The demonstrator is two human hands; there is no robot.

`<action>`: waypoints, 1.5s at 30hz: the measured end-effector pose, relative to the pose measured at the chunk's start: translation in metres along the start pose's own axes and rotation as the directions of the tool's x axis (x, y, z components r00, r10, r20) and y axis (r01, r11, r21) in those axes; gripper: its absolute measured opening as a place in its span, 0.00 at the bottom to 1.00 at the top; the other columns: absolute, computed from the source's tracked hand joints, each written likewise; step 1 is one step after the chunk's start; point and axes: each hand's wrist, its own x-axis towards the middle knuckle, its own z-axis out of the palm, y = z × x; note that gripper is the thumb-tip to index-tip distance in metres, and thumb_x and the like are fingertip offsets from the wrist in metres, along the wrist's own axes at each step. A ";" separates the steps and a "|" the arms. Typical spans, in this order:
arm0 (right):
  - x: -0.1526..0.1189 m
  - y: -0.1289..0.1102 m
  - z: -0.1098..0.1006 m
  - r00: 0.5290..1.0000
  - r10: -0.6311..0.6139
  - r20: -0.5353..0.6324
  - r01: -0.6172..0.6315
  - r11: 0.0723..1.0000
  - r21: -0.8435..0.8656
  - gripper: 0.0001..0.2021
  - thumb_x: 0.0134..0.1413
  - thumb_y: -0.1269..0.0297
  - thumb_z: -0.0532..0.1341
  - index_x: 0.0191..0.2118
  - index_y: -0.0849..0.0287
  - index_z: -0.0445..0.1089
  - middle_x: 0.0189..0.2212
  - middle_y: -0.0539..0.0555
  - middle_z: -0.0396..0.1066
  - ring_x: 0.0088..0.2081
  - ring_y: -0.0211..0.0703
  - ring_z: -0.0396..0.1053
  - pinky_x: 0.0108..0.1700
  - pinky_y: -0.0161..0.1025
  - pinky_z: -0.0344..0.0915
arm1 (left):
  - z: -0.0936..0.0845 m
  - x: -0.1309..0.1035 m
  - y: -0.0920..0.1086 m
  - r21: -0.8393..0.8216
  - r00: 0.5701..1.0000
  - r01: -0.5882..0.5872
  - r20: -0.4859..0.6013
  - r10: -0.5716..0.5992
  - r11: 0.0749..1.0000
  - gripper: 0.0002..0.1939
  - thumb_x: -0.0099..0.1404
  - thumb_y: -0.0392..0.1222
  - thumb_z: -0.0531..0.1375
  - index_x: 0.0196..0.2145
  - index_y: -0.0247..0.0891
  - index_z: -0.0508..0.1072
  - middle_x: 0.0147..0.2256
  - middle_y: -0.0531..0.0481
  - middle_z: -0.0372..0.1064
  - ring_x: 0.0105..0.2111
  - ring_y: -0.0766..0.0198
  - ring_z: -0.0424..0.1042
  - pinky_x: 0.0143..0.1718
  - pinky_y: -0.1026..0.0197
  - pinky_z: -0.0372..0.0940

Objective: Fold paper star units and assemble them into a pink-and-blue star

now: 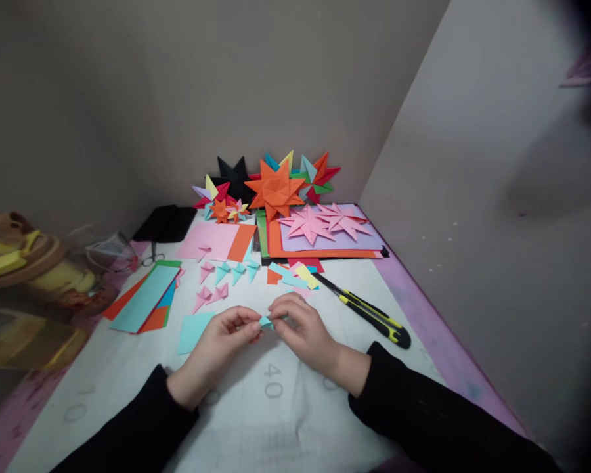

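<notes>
**Small teal piece (265,322) in mid-fold above the desk (426,325)**

The piece sits between the fingertips, just over the white mat (246,427). The left hand (230,328) pinches it at one side and the right hand (303,330) grips it at the other; the fingers cover much of it, so how many creases it has is hard to judge.

Beside the left hand lies a flat teal square (192,332), with no folds to be seen. Beyond the hands, three teal folded units (238,272) lie in a row with one of the pink folded units (220,293); two more pink ones sit nearer and another rests on a pink sheet (207,240).

The folding looks partway along: seven small units appear shaped, one is being worked, and the square is untouched. Paper strips (145,299) lie flat to the left.

Farther out are paper scraps (293,277), a utility knife (364,309), two pink stars (308,224) on stacked sheets (325,253), and a big orange star (276,189) among other finished ones against the wall (276,72).
</notes>
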 end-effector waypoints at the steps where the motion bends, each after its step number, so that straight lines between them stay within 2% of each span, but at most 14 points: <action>1: 0.000 -0.001 -0.001 1.000 -0.006 0.001 0.006 1.000 -0.002 0.06 0.54 0.72 0.56 0.34 0.55 0.68 0.35 0.54 0.69 0.41 0.44 0.66 0.44 0.44 0.65 | 0.001 0.000 0.000 -0.016 1.000 0.003 -0.021 -0.003 1.000 0.09 0.53 0.41 0.66 0.32 0.37 0.73 0.25 0.53 0.72 0.27 0.68 0.70 0.32 0.67 0.64; 4: 0.001 -0.003 -0.003 1.000 0.020 0.000 -0.020 1.000 0.001 0.07 0.56 0.71 0.56 0.37 0.55 0.70 0.39 0.56 0.68 0.43 0.44 0.66 0.47 0.46 0.64 | 0.001 0.000 0.000 0.011 0.995 -0.028 -0.093 0.029 1.000 0.09 0.52 0.41 0.67 0.30 0.37 0.73 0.26 0.53 0.72 0.28 0.67 0.70 0.32 0.66 0.64; 9: 0.001 -0.007 -0.002 0.997 0.066 -0.030 -0.066 0.998 0.001 0.04 0.53 0.67 0.60 0.35 0.55 0.71 0.40 0.56 0.67 0.44 0.46 0.65 0.48 0.47 0.64 | 0.004 -0.005 0.004 0.257 0.975 -0.095 -0.173 0.143 0.962 0.08 0.52 0.43 0.66 0.29 0.37 0.74 0.27 0.52 0.73 0.26 0.67 0.69 0.27 0.67 0.63; 22: 0.000 -0.010 0.007 0.990 0.092 -0.105 -0.100 0.992 -0.074 0.05 0.49 0.73 0.60 0.29 0.55 0.69 0.41 0.55 0.65 0.47 0.48 0.63 0.50 0.48 0.60 | 0.010 -0.011 0.002 0.569 0.926 -0.229 -0.124 0.357 0.790 0.05 0.57 0.41 0.62 0.28 0.37 0.74 0.28 0.50 0.73 0.28 0.64 0.72 0.31 0.63 0.66; 25: -0.001 -0.009 0.008 0.993 0.081 -0.089 -0.090 0.991 -0.099 0.06 0.50 0.74 0.59 0.29 0.56 0.68 0.44 0.56 0.64 0.50 0.48 0.60 0.52 0.49 0.58 | 0.012 -0.012 0.001 0.528 0.940 -0.221 -0.109 0.323 0.820 0.05 0.57 0.41 0.61 0.30 0.38 0.73 0.29 0.50 0.73 0.29 0.63 0.73 0.32 0.63 0.67; 29: 0.000 -0.009 0.007 0.995 0.054 -0.082 -0.064 0.990 -0.122 0.06 0.50 0.74 0.58 0.29 0.55 0.69 0.47 0.55 0.63 0.53 0.49 0.57 0.55 0.51 0.54 | 0.015 -0.011 0.000 0.351 0.968 -0.192 -0.086 0.236 0.916 0.08 0.56 0.40 0.62 0.36 0.38 0.70 0.33 0.50 0.73 0.33 0.63 0.74 0.35 0.63 0.69; 31: -0.001 -0.008 0.007 0.995 0.075 -0.066 -0.080 0.994 -0.077 0.06 0.52 0.72 0.58 0.30 0.55 0.69 0.49 0.55 0.63 0.54 0.49 0.58 0.56 0.51 0.55 | 0.015 -0.009 0.001 0.301 0.975 -0.159 -0.105 0.198 0.940 0.10 0.55 0.41 0.63 0.36 0.38 0.69 0.31 0.51 0.73 0.31 0.64 0.74 0.33 0.63 0.69; 34: -0.001 -0.004 0.008 0.986 0.150 -0.078 -0.146 0.988 0.051 0.06 0.55 0.71 0.57 0.37 0.54 0.67 0.51 0.57 0.61 0.54 0.47 0.59 0.53 0.48 0.58 | 0.014 -0.007 0.005 0.220 0.980 -0.091 -0.152 0.126 0.971 0.14 0.53 0.42 0.64 0.38 0.38 0.67 0.27 0.54 0.71 0.27 0.66 0.72 0.29 0.65 0.67; 36: -0.001 0.000 0.009 0.967 0.227 -0.115 -0.207 0.965 0.161 0.08 0.54 0.70 0.57 0.41 0.54 0.63 0.48 0.57 0.63 0.49 0.45 0.63 0.47 0.44 0.63 | 0.014 -0.007 0.007 0.172 0.981 -0.070 -0.169 0.099 0.983 0.16 0.52 0.42 0.65 0.37 0.38 0.67 0.26 0.55 0.70 0.25 0.68 0.70 0.27 0.66 0.66; 39: 0.000 0.005 0.011 0.938 0.337 -0.085 -0.298 0.905 0.305 0.06 0.53 0.68 0.57 0.38 0.55 0.61 0.36 0.52 0.66 0.36 0.40 0.66 0.38 0.38 0.64 | 0.014 -0.007 0.008 0.166 0.983 -0.062 -0.161 0.089 0.984 0.16 0.51 0.43 0.66 0.36 0.37 0.67 0.26 0.55 0.69 0.26 0.68 0.70 0.27 0.66 0.65; 41: 0.001 0.006 0.011 0.924 0.380 -0.046 -0.344 0.877 0.335 0.03 0.52 0.68 0.58 0.34 0.57 0.62 0.30 0.49 0.64 0.31 0.37 0.64 0.34 0.36 0.63 | 0.014 -0.007 0.008 0.195 0.988 -0.058 -0.131 0.085 0.979 0.14 0.52 0.44 0.65 0.35 0.36 0.69 0.26 0.53 0.70 0.26 0.66 0.70 0.27 0.66 0.65; 45: 0.001 0.005 0.010 0.918 0.395 -0.037 -0.365 0.878 0.310 0.02 0.51 0.68 0.58 0.33 0.57 0.64 0.28 0.49 0.64 0.29 0.36 0.63 0.32 0.34 0.63 | 0.010 -0.006 0.006 0.294 0.988 -0.070 -0.109 0.106 0.953 0.11 0.56 0.46 0.62 0.33 0.36 0.72 0.26 0.51 0.71 0.25 0.66 0.69 0.28 0.65 0.64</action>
